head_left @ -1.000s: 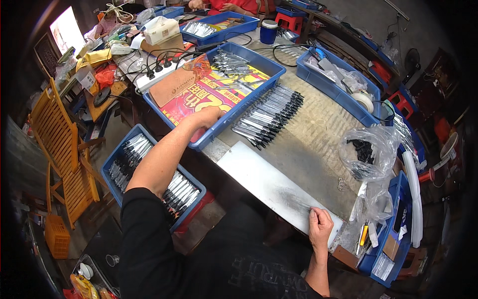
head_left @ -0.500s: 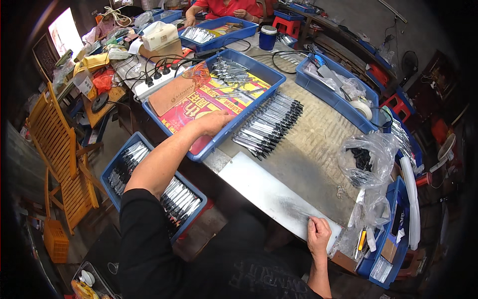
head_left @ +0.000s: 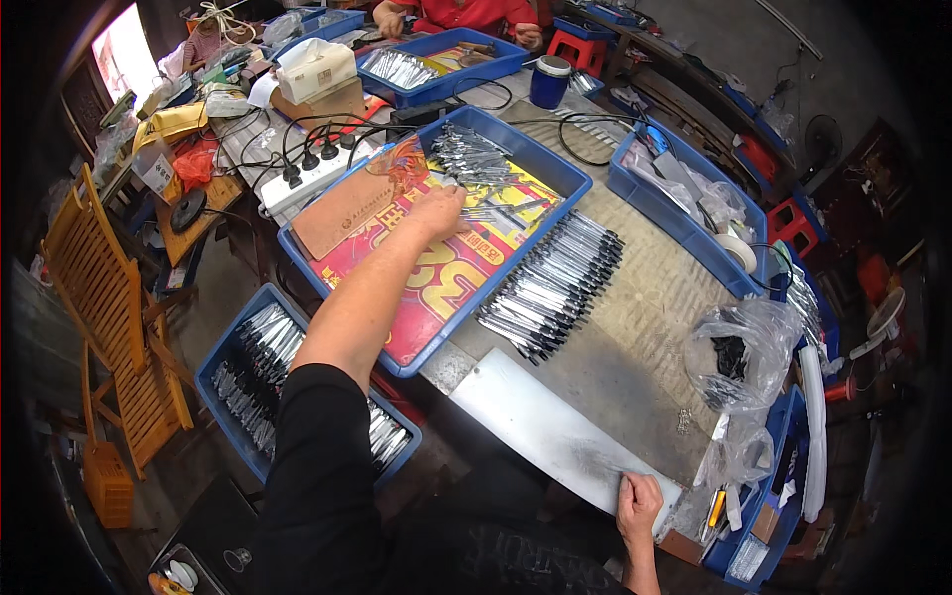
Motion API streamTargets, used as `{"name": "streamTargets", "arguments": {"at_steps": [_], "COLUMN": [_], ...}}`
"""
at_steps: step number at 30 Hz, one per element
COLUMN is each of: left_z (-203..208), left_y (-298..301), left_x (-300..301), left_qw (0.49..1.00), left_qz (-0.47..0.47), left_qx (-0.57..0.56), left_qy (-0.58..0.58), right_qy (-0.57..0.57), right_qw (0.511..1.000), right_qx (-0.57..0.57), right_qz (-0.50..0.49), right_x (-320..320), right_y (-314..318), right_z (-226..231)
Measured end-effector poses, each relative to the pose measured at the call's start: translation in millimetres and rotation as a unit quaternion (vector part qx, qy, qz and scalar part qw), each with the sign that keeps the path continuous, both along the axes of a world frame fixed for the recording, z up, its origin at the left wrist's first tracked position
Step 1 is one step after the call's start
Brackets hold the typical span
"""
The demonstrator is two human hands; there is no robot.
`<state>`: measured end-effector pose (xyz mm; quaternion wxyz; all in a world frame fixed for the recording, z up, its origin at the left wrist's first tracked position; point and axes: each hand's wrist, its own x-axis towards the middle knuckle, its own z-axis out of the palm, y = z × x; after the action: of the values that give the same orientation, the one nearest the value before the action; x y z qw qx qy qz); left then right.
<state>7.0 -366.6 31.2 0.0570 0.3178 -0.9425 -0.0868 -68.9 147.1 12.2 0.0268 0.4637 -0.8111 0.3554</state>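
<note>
My left hand (head_left: 439, 212) is over the blue tray (head_left: 580, 193), beside loose silver-and-black pens (head_left: 486, 210) lying on a printed red-and-yellow sheet (head_left: 416, 297). Its fingers point away from me and are mostly hidden, so I cannot see whether they hold a pen. A heap of similar pens (head_left: 466, 154) fills the tray's far corner. Right of the tray, a row of pens (head_left: 555, 283) lies side by side on the table. My right hand (head_left: 640, 504) rests closed at the near right end of a smudged white plate (head_left: 535, 407); anything in its fingers is hidden.
Below the tray to the left stands a blue bin (head_left: 223, 372) of pens. A white power strip (head_left: 297, 188) with black cables lies behind. On the right are a clear plastic bag (head_left: 744, 347) and a blue bin (head_left: 684, 233). Across the table sits a person in red (head_left: 466, 12).
My left hand has moved from the tray's near right side, farther in toward the loose pens. My right hand stays at the plate's end. The view has shifted slightly.
</note>
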Motion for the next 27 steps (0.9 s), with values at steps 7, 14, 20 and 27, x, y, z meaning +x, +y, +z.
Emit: {"name": "streamTargets", "arguments": {"at_steps": [7,14,20,27], "left_z": [-1,2,-2,2], "left_y": [-8,-15,-19,-2], "left_x": [-2,-7,-7,17], "left_qw": [1.0,0.993,0.989,0.982], "left_qz": [-0.002,-0.015,-0.022,-0.045], "left_qx": [0.007,0.113,0.138,0.162], "left_qy": [0.011,0.012,-0.054,-0.084], "right_qy": [-0.002,0.021,0.008,-0.005], "right_qw": [1.0,0.999,0.999,0.999], "right_qx": [0.018,0.04,0.031,0.035], "right_qz": [-0.012,-0.028,-0.03,-0.033], "right_x": [0,4,2,3], "right_y": [-1,-2,-3,-5], "right_z": [0,4,0,3]}}
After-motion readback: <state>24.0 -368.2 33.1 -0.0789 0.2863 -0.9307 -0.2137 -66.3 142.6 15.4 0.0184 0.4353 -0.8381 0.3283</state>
